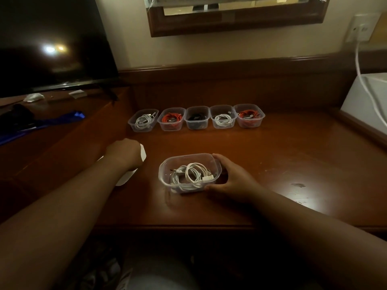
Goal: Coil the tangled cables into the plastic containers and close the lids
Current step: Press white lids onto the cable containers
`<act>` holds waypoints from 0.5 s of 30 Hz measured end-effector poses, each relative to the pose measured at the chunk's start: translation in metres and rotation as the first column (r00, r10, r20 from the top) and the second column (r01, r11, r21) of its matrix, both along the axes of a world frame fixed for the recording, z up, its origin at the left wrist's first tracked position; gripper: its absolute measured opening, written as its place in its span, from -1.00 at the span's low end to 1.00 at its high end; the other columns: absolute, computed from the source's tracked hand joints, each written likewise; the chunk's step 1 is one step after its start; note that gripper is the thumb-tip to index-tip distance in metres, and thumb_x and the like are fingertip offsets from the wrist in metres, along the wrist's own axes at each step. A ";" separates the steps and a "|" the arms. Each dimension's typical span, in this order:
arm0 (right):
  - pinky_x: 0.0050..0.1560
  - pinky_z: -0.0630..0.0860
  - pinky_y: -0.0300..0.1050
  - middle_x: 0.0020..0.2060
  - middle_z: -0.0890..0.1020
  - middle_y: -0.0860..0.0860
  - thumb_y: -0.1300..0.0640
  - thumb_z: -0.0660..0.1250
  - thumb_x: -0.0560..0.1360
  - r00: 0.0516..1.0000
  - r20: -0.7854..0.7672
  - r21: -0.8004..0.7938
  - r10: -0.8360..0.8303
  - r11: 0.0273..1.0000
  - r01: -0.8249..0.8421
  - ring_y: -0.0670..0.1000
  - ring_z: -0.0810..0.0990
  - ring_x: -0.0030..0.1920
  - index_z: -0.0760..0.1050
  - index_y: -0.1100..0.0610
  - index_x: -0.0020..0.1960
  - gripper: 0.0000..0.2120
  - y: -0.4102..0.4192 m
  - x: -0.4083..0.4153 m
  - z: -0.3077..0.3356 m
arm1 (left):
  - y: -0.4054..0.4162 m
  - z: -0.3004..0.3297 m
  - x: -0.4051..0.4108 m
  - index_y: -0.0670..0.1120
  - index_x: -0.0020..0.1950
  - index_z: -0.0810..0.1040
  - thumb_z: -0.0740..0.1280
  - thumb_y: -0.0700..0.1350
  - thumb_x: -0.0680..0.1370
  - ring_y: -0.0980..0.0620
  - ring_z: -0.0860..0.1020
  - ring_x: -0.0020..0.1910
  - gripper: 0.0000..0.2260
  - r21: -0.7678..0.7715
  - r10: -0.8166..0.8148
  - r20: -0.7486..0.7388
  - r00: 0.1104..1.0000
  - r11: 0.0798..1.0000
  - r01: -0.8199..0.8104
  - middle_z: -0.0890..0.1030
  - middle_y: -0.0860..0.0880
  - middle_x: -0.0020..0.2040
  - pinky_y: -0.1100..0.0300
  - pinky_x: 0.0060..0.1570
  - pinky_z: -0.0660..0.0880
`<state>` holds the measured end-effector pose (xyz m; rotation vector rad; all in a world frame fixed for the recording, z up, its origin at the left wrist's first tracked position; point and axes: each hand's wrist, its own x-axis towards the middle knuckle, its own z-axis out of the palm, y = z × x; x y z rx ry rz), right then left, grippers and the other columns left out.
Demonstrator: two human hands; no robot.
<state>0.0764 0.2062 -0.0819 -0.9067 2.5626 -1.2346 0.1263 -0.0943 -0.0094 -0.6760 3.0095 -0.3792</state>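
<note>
The right hand (pixel 228 181) cups the near container (pixel 189 172) holding a coiled white cable (pixel 191 174); the left hand (pixel 123 152) grips a lid (pixel 143 152).

Dark TV (pixel 52 42) back left, mirror (pixel 234 15) on wall, blue strap (pixel 41 124) (crumpled) on wooden desk (pixel 293 155).

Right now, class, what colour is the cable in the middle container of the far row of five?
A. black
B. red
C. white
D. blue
A: in the far row, the middle container holds a black cable, with red and white cables in the tubs on either side.
</note>
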 end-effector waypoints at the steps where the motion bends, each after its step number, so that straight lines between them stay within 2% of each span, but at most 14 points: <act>1: 0.35 0.46 -0.01 0.44 0.43 -0.06 -0.15 0.60 0.28 1.000 -0.005 0.001 0.000 1.000 0.000 -0.07 0.46 0.36 0.14 -0.06 0.56 0.00 0.000 0.000 0.000 | 0.000 0.000 0.000 -0.07 0.17 0.55 0.26 -0.14 0.52 -0.17 0.59 0.09 -0.76 0.000 0.000 0.000 1.000 1.000 0.000 0.61 -0.12 0.14 0.04 0.04 0.54; 5: 0.35 0.46 -0.02 0.44 0.42 -0.07 -0.12 0.59 0.30 1.000 -0.007 0.001 0.007 1.000 -0.007 -0.05 0.45 0.37 0.13 -0.06 0.56 -0.01 0.000 0.001 0.002 | -0.001 0.004 0.003 0.06 0.31 0.49 0.22 -0.10 0.55 -0.16 0.58 0.14 -0.66 0.041 -0.037 -0.040 0.999 0.998 0.039 0.60 -0.10 0.22 0.04 0.03 0.52; 7: 0.36 0.45 -0.03 0.45 0.42 -0.07 -0.12 0.60 0.29 1.000 -0.012 0.006 0.006 1.000 -0.005 -0.06 0.44 0.38 0.13 -0.05 0.57 -0.01 0.000 0.001 0.002 | 0.006 0.008 0.007 0.02 0.19 0.51 0.26 -0.12 0.52 -0.16 0.59 0.04 -0.75 0.031 -0.072 -0.106 0.992 0.997 0.075 0.62 -0.12 0.14 0.08 -0.08 0.48; 9: 0.36 0.44 -0.04 0.45 0.42 -0.07 -0.11 0.60 0.29 1.000 -0.015 0.006 0.003 1.000 -0.003 -0.06 0.44 0.38 0.13 -0.05 0.57 0.00 0.000 0.000 0.001 | 0.024 0.014 0.010 -0.04 0.14 0.51 0.32 -0.06 0.50 -0.17 0.60 0.03 -0.77 -0.022 -0.129 -0.171 0.977 0.992 0.127 0.62 -0.12 0.09 0.10 -0.12 0.43; 11: 0.36 0.44 -0.03 0.44 0.42 -0.07 -0.11 0.60 0.29 1.000 -0.012 0.001 0.004 1.000 -0.004 -0.06 0.44 0.38 0.13 -0.06 0.57 0.00 0.000 -0.002 0.000 | 0.049 0.017 0.015 -0.02 0.09 0.52 0.36 0.01 0.48 -0.14 0.60 0.02 -0.78 -0.049 -0.248 -0.214 0.945 0.969 0.243 0.63 -0.07 0.06 0.11 -0.14 0.41; 15: 0.36 0.45 -0.01 0.44 0.43 -0.06 -0.09 0.61 0.29 1.000 -0.003 -0.004 0.007 1.000 -0.007 -0.06 0.45 0.37 0.14 -0.06 0.56 -0.01 0.000 -0.003 0.000 | 0.089 0.002 0.025 0.03 -0.02 0.53 0.35 0.02 0.45 -0.08 0.59 -0.06 -0.85 -0.031 -0.480 -0.232 0.846 0.873 0.487 0.63 -0.01 -0.06 0.14 -0.23 0.40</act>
